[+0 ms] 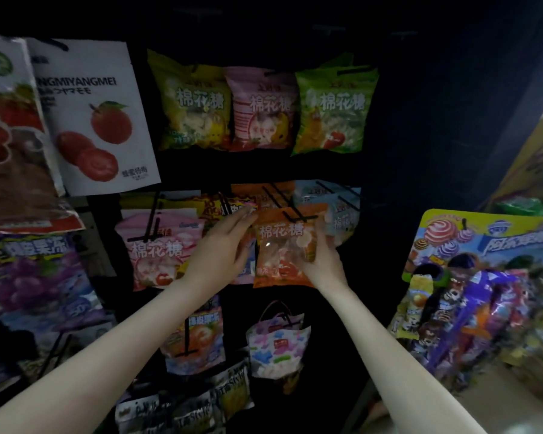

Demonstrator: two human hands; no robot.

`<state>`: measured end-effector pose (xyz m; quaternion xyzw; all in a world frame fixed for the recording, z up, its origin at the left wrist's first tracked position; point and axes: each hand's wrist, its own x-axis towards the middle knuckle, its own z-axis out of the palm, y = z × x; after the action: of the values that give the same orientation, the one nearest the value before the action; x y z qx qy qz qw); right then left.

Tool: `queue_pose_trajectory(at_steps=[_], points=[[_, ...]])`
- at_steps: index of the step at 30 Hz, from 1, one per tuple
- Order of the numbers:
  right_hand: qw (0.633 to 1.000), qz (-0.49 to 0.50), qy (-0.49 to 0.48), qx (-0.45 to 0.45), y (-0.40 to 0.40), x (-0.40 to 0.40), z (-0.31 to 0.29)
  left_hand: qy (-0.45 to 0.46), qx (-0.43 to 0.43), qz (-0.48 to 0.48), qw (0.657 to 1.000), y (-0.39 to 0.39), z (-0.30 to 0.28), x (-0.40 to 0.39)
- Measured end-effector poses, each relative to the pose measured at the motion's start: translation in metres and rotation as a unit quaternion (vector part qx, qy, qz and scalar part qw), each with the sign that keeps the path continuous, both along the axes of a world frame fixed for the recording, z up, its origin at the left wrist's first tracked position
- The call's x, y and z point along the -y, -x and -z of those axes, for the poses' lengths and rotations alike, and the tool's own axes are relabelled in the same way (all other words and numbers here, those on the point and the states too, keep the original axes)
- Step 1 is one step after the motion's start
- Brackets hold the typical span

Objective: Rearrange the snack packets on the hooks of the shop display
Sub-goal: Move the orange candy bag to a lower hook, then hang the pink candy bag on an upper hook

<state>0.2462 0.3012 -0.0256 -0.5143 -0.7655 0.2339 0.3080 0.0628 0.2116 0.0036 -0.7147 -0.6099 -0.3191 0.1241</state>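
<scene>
An orange marshmallow packet [282,245] hangs at the front of a black hook [295,216] in the middle row of the dark display. My right hand [322,261] grips its lower right side, fingers curled round the edge. My left hand [223,245] reaches in from the left with straight fingers; its fingertips touch the packet's upper left corner and the packets behind it. A pink marshmallow packet [157,249] hangs to the left, a pale blue one [342,214] to the right. Yellow [192,104], pink [261,111] and green [333,111] packets hang in the row above.
Large fruit snack bags [98,117] hang at the upper left, a purple jelly bag [35,277] below them. A small patterned bag [276,343] and more packets hang in the lower rows. A candy display card with several wrapped sweets [483,292] stands at the right.
</scene>
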Motion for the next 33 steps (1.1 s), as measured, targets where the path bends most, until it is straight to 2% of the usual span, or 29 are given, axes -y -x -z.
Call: queue_pose_trajectory(at_steps=[4,6,8,9,11,13,16,18,22,27,33], points=[[0.99,0.063,0.0,0.123,0.008,0.0,0.006,0.005,-0.017,-0.004,1.0,0.003,0.005,0.009],[0.987,0.061,-0.056,0.136,0.011,0.012,0.011,-0.001,-0.016,0.001,1.0,0.006,0.018,0.024],[0.99,-0.035,-0.102,0.094,0.019,0.03,0.018,0.004,-0.004,0.003,1.0,0.015,0.034,0.046],[0.987,-0.103,-0.092,0.075,0.025,0.041,0.02,0.013,0.007,-0.005,1.0,0.022,0.042,0.056],[0.976,-0.209,-0.015,0.066,0.046,0.054,0.025,0.036,0.039,-0.044,0.998,0.041,0.056,0.072],[0.968,-0.236,0.073,0.05,0.075,0.059,0.028,0.05,0.086,-0.089,0.991,0.061,0.063,0.086],[0.956,-0.234,0.15,-0.092,0.12,0.066,0.022,0.06,0.126,-0.152,0.978,0.083,0.061,0.105],[0.948,-0.217,0.179,-0.15,0.147,0.066,0.019,0.069,0.124,-0.18,0.973,0.093,0.056,0.117],[0.94,-0.18,0.221,-0.186,0.188,0.059,0.019,0.083,0.144,-0.203,0.965,0.109,0.048,0.135],[0.919,-0.151,0.27,-0.244,0.198,0.05,0.019,0.083,0.139,-0.18,0.97,0.134,0.052,0.153],[0.94,-0.068,0.217,-0.254,0.205,0.064,0.025,0.082,0.148,-0.169,0.971,0.152,0.051,0.17]])
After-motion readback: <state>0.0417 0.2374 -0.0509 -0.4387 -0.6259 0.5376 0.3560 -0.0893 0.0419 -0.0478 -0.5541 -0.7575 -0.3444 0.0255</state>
